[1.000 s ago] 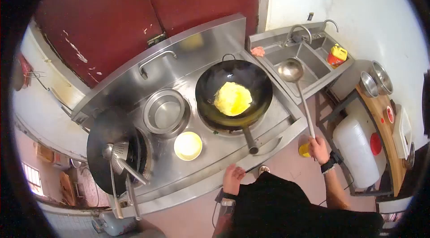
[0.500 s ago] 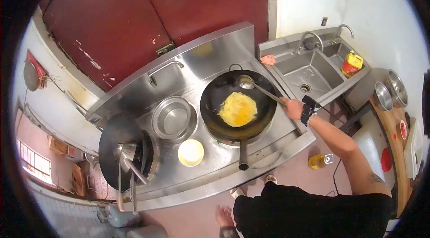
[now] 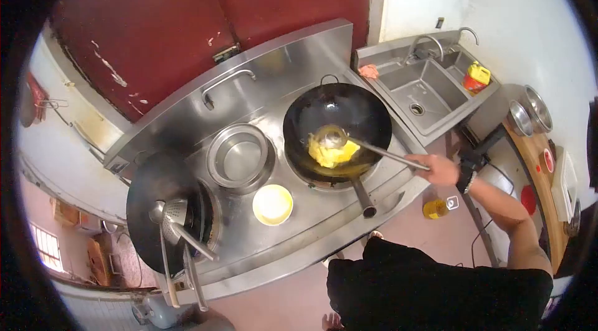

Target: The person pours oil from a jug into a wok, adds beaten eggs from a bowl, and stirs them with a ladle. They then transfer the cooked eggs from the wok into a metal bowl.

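Note:
My right hand (image 3: 441,170) is closed round the end of a long-handled ladle (image 3: 385,153). The ladle's bowl rests on the yellow egg (image 3: 333,155), which is bunched up and folded in the lower part of a black wok (image 3: 336,104). The wok sits on the stove with its handle pointing toward me. At the bottom edge of the view, beside my black shirt, only the fingers of my left hand (image 3: 332,321) show, apart and holding nothing. A white bowl (image 3: 288,219) with yellow residue stands left of the wok handle.
A steel basin (image 3: 213,166) stands left of the wok. Farther left, another wok (image 3: 140,231) holds a strainer (image 3: 176,211) and other long-handled tools. Right are a sink (image 3: 430,120) and a yellow-red jug (image 3: 477,79). An oil bottle (image 3: 435,209) stands on the floor.
The ladle has moved from the wok's far side down onto the egg, which went from a flat round to a folded heap. The wok handle has swung right. My left hand has dropped lower.

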Demonstrator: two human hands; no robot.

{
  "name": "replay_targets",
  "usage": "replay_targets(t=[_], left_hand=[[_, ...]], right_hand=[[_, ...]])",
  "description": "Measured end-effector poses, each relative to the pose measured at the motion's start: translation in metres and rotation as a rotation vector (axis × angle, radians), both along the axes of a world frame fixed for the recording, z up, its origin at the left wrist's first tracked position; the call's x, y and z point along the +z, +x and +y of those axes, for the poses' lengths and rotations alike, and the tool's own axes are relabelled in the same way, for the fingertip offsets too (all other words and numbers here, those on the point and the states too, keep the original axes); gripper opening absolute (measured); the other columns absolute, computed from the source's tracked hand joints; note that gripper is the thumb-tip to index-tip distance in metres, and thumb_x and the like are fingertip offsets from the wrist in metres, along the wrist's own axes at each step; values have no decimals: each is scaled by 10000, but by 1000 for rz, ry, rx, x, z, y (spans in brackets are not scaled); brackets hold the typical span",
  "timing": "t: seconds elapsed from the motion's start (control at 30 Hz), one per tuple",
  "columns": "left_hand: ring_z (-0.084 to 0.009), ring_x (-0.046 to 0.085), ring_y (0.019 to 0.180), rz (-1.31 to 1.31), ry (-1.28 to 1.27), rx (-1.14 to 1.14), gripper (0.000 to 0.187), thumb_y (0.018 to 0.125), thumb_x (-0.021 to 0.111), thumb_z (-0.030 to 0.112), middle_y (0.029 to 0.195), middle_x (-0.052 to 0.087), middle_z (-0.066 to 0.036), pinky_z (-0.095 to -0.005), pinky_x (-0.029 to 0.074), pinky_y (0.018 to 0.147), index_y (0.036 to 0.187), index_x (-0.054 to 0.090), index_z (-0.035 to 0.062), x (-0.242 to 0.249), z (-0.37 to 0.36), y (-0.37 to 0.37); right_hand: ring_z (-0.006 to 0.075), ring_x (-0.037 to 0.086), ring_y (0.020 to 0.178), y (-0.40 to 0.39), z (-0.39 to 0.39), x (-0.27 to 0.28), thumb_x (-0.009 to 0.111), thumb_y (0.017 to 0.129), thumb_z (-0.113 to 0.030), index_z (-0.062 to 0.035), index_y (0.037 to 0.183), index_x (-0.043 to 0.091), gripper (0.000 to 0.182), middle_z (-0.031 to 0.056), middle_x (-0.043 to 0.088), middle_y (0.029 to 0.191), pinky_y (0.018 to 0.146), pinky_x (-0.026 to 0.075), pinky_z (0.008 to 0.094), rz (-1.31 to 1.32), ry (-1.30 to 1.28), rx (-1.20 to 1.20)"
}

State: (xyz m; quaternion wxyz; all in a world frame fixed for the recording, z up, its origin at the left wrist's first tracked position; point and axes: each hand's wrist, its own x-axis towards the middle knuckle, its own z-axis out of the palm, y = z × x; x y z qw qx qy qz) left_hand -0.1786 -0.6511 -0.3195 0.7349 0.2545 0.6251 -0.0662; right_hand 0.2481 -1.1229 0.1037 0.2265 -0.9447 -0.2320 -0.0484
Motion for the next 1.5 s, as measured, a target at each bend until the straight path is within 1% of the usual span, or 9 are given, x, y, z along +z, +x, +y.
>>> replay_targets(t=[0.23, 0.57, 0.9, 1.13, 1.2, 1.23, 1.33, 1.43, 1.5], left_hand=[[-383, 451, 1210, -203, 106, -73, 629, 903, 528, 408, 1362, 404, -189, -478, 418, 994, 1418, 335, 104, 59, 68, 94], [-351, 452, 1210, -143, -35, -94, 610, 902, 509, 446, 1390, 423, -127, -462, 406, 990, 1415, 370, 145, 6, 44, 78], [-272, 455, 1189, 29, -87, -351, 588, 905, 467, 474, 1390, 468, -61, -475, 353, 950, 1438, 348, 257, -22, 37, 48], [-343, 483, 1194, -247, 142, -440, 574, 927, 471, 389, 1381, 444, -142, -460, 454, 921, 1437, 335, 163, 14, 50, 91], [-368, 515, 1149, -107, 37, -131, 571, 928, 496, 325, 1341, 457, -184, -454, 473, 943, 1433, 330, 117, 62, 47, 126], [-368, 515, 1149, -107, 38, -137, 571, 928, 496, 325, 1341, 457, -184, -454, 473, 943, 1433, 330, 117, 59, 53, 126], [-367, 529, 1106, -158, 35, -196, 592, 919, 518, 323, 1299, 481, -181, -439, 480, 925, 1435, 322, 108, 52, 73, 117], [-356, 544, 1052, -89, 44, -330, 583, 915, 529, 337, 1265, 499, -168, -442, 494, 901, 1420, 342, 114, 41, 97, 110], [-342, 548, 1026, -16, -119, -176, 579, 909, 537, 349, 1248, 507, -156, -442, 508, 876, 1408, 355, 117, 3, 122, 97]], right_hand=[[360, 632, 629, -49, 36, 104, 623, 788, -132, -198, 1298, 523, 523, 179, 631, 705, 566, 504, 459, 240, -418, -326], [391, 613, 610, 17, 46, -9, 511, 806, -50, -171, 1353, 457, 563, 212, 602, 655, 580, 504, 483, 201, -221, -291], [419, 642, 793, 22, 5, 21, 518, 803, -148, -97, 1253, 527, 452, 254, 648, 853, 713, 518, 480, 177, -163, -456], [433, 633, 818, 20, 34, -48, 474, 807, -101, -28, 1179, 541, 384, 270, 648, 909, 750, 503, 507, 240, -115, -497], [384, 648, 737, -3, 32, -72, 468, 812, -91, -29, 1280, 496, 473, 257, 649, 867, 697, 511, 473, -20, 26, -342], [319, 644, 663, -16, 76, 7, 495, 828, -113, -51, 1341, 460, 518, 232, 647, 842, 644, 512, 428, 623, 198, -625], [277, 633, 630, -35, 88, 41, 511, 836, -129, -55, 1346, 461, 517, 238, 641, 840, 620, 511, 393, 824, 315, -709], [304, 647, 653, -52, 64, 37, 540, 829, -126, -61, 1343, 467, 523, 239, 653, 898, 637, 520, 401, 723, 322, -592], [335, 656, 684, -58, 45, 19, 563, 809, -103, -65, 1326, 486, 525, 220, 655, 904, 638, 517, 425, 73, 54, -378]])
